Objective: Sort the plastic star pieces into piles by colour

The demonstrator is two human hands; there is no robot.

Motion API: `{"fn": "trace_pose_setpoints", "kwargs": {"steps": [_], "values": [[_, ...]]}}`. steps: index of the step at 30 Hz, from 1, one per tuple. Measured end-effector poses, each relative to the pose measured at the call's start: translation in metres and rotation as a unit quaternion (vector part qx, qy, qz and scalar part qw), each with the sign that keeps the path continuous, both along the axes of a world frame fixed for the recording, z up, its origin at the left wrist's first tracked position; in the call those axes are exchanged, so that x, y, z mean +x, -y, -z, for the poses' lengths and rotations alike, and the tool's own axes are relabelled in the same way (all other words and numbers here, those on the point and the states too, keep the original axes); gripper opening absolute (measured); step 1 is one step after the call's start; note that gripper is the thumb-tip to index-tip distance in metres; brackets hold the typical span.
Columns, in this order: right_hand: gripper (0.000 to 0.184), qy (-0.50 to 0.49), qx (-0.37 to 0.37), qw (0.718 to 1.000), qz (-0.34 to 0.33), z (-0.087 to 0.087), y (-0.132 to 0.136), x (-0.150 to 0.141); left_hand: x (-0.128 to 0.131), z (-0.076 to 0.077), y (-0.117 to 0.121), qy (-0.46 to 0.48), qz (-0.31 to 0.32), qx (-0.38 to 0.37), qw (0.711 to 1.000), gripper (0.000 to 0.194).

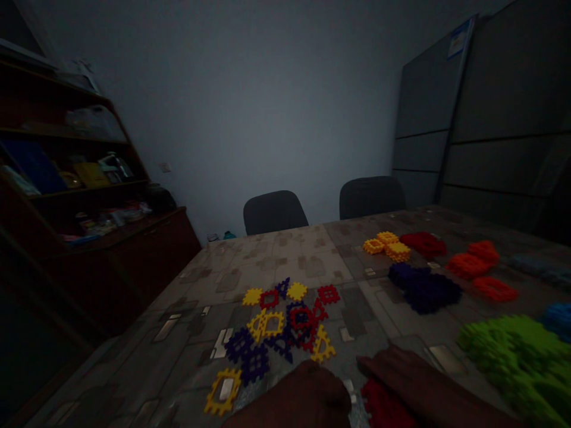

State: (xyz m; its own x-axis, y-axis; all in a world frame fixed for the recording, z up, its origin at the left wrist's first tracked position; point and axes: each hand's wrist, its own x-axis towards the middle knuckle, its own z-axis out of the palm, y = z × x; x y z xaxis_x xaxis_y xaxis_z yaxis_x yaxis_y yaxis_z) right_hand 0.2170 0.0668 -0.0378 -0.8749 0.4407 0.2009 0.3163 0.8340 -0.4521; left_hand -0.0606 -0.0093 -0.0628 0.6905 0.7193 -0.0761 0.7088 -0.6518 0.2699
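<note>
My left hand (307, 392) is at the bottom centre, its fingers curled closed; whatever may be in them is hidden. Just beyond it lies a loose spread of toothed plastic building pieces: yellow (272, 324), dark blue (255, 364) and red (329, 294), some square and some triangular. A yellow square frame piece (223, 391) rests left of this hand. My right hand (413, 380) reaches in from the lower right, fingers stretched out over a clump of dark red pieces (384, 407) and apparently touching it.
Sorted piles lie on the right of the patterned table (178, 356): yellow-orange (387, 245), red (423, 244), dark blue (426, 288), orange (473, 264), green (520, 351) and blue (559, 318). Two chairs (274, 213) stand behind. A shelf cabinet (111, 241) is at left.
</note>
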Motion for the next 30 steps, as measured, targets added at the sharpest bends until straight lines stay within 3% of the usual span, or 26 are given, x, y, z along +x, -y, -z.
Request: {"fn": "trace_pose_setpoints", "kwargs": {"steps": [3,5,9,12,15,20,25,30], "values": [[0.085,0.003,-0.009,1.0,0.004,0.004,-0.001,0.001,-0.002,-0.007,-0.001,0.052,0.02,-0.027,0.998,0.01],[0.088,-0.001,-0.016,1.0,0.007,0.009,-0.001,0.003,-0.001,-0.019,-0.001,0.082,0.005,-0.031,0.996,0.007],[0.091,-0.007,-0.018,1.0,0.013,0.021,-0.002,0.007,0.003,-0.049,0.003,0.06,-0.145,-0.046,0.986,0.015],[0.093,0.009,-0.008,1.0,0.014,0.024,-0.003,0.006,0.006,-0.054,0.005,-0.008,-0.222,-0.078,0.972,0.034],[0.091,0.022,0.0,1.0,0.02,0.023,-0.004,0.004,0.008,-0.041,0.003,-0.059,-0.214,-0.079,0.972,0.05],[0.093,0.024,-0.022,0.999,0.031,0.038,-0.007,0.01,0.012,-0.024,0.001,-0.07,-0.163,-0.015,0.984,0.023],[0.089,0.085,-0.08,0.991,0.069,0.051,-0.011,0.022,0.007,-0.042,0.008,-0.008,-0.151,-0.034,0.988,0.022],[0.112,0.109,-0.145,0.978,0.099,0.038,-0.011,0.02,-0.005,-0.069,0.008,0.037,-0.242,-0.082,0.966,0.023]]}}
